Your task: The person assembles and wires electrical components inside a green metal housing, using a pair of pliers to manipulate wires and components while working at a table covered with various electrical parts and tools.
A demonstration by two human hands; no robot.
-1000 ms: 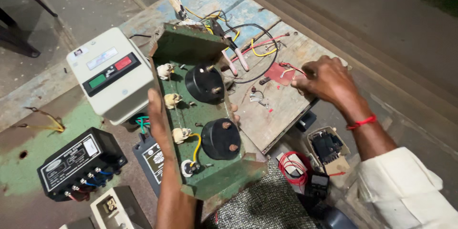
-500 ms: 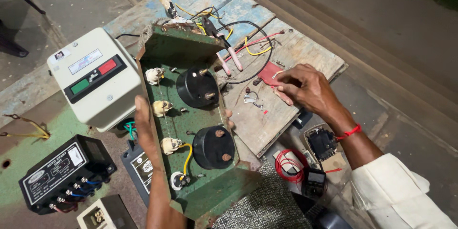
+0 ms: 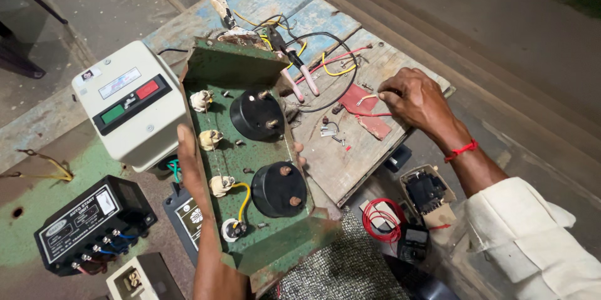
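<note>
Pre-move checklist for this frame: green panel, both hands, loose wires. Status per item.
1. Left hand grips the green panel by its edge: ok.
2. Panel is tilted up, off the board: ok.
3. Right hand rests at the red wire on the wooden board: ok; whether it pinches the wire: cannot tell.
4. Pliers lie on the board, clear of both hands: ok.
5. Yellow wire ends fastened on the panel: cannot tell.
6. Board area tidy: not ok, loose wires and small parts lie scattered.

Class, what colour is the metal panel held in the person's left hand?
Green, with rusty edges: the metal panel shows best in the head view, gripped by the left hand.
</note>
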